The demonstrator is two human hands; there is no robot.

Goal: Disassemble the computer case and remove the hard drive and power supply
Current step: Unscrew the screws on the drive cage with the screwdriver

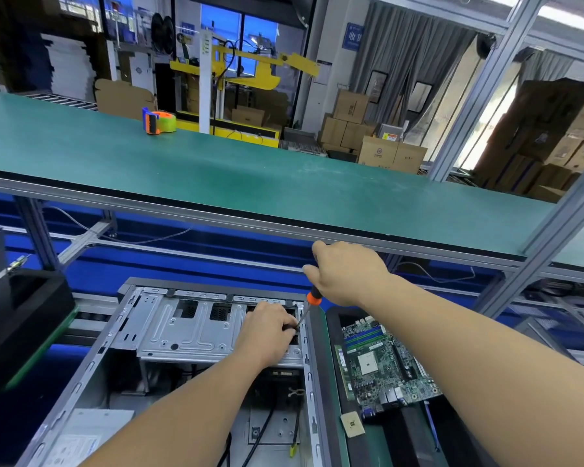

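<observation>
While my right hand (348, 273) grips the screwdriver (307, 310) and my left hand (267, 332) pinches its tip at the stiff drive cage (189, 328) in the open case (122, 348), I judge the drive inside heavy and fragile, best held by its sides.

Right hand (346, 273) grips the orange-collared screwdriver (307, 308) mid-frame, tip angled down by the left hand (267, 332) on the open computer case (169, 332).

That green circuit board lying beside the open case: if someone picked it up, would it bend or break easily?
The circuit board looks like a thin flat panel, so probably fairly stiff and light. It is crowded with small parts and slots, so it is likely fragile under rough gripping. Lying flat on the dark tray, it should not roll or tip.
</observation>
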